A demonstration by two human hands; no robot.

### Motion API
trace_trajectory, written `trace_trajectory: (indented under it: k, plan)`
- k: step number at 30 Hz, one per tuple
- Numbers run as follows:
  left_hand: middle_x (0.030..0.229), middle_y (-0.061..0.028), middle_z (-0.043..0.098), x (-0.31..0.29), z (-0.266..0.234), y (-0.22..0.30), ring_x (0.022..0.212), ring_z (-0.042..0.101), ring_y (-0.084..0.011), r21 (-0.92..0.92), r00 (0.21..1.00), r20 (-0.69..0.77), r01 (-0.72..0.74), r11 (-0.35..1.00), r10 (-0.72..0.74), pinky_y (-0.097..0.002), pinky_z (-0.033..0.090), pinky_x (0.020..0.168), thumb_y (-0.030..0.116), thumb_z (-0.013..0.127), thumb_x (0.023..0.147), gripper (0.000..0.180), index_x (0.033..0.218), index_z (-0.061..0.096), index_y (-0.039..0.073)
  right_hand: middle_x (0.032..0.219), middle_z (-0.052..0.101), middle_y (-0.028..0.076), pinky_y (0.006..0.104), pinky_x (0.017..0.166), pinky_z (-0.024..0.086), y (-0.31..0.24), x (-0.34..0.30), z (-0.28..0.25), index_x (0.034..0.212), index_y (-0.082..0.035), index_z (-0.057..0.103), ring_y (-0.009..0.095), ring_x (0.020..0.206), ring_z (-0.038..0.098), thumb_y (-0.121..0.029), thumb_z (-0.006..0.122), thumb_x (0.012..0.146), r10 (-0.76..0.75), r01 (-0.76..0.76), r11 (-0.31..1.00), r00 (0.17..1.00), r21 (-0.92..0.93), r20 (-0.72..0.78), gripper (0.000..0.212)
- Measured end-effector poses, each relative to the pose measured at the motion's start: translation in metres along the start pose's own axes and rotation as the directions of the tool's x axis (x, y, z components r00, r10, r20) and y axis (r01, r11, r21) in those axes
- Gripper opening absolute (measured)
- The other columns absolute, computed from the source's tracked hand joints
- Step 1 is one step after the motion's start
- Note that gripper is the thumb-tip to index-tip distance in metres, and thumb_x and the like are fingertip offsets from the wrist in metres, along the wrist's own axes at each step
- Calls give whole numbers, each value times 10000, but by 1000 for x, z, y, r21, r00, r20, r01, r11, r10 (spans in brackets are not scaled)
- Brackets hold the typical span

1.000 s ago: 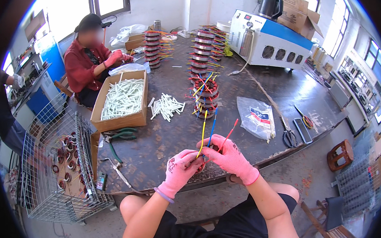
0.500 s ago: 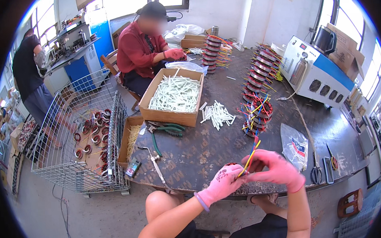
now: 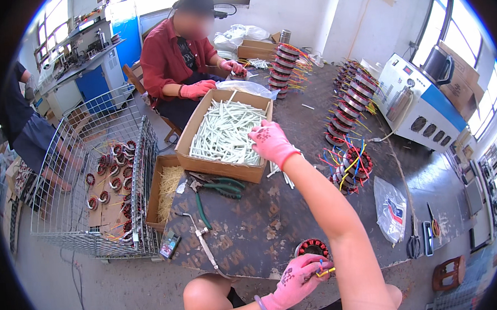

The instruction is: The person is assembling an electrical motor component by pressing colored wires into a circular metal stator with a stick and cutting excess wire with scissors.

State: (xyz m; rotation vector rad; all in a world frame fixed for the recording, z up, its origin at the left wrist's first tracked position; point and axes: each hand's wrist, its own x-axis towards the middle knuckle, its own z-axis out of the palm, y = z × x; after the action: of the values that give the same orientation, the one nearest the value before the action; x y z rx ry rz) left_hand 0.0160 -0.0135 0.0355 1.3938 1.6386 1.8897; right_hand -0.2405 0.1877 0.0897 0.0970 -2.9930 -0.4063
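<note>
My left hand, in a pink glove, is closed on the yellow and blue lead wires of a motor stator. That stator, a ring with red-brown windings, is at the table's near edge, partly behind my hand and right forearm. Stretched forward, my right hand, also pink-gloved, is over the right side of a cardboard box. Its fingers are apart and bent down toward the white sleeve tubes heaped inside; no tube shows clearly in them. More loose tubes lie beside the box, partly under my right wrist.
Stacked stators stand right of centre, with another stack farther back. Pliers, a thin metal torch, a plastic bag and scissors lie around. A co-worker sits across; a wire cage stands left.
My right hand has left the stator's wires and reached forward to the box of tubes. My left hand has moved down, still gripping the wires. The co-worker's hands have moved apart.
</note>
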Motion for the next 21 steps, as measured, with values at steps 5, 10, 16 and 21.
trace_trajectory:
  k: [5, 10, 16, 21]
  plan:
    - [1170, -143, 611, -21, -2, -9, 1102, 565, -343, 69, 990, 24, 139, 988, -141, -443, 449, 947, 47, 640, 826, 247, 1072, 647, 37, 1116, 704, 49, 407, 942, 491, -17, 50, 6, 1048, -138, 742, 265, 1160, 577, -375, 681, 849, 46, 15, 982, 947, -187, 318, 315]
    - [1233, -158, 579, -19, -1, -7, 1155, 530, -359, -92, 979, 47, 201, 975, -197, -431, 429, 977, 52, 635, 840, 273, 1111, 638, 27, 1137, 730, 23, 400, 785, 554, -13, 61, 23, 1077, -183, 761, 231, 1076, 674, -195, 597, 917, 35, 48, 964, 952, -260, 304, 230]
    - [1231, -151, 593, -14, -6, 3, 1150, 544, -338, -154, 971, 40, 240, 958, -237, -418, 435, 967, 48, 626, 864, 266, 1127, 647, 19, 1055, 744, 55, 398, 752, 578, -11, 66, 13, 1034, -152, 765, 247, 1018, 701, -137, 635, 874, 78, 5, 966, 947, -258, 312, 207]
    - [1045, -110, 667, -3, -4, 1, 945, 640, -311, -64, 998, -57, 15, 998, -18, -405, 519, 823, 93, 694, 848, 243, 1088, 697, 54, 1089, 747, 34, 399, 696, 579, -5, 65, -17, 1076, -174, 764, 217, 992, 723, -139, 616, 918, 160, -41, 921, 947, -388, 278, 220]
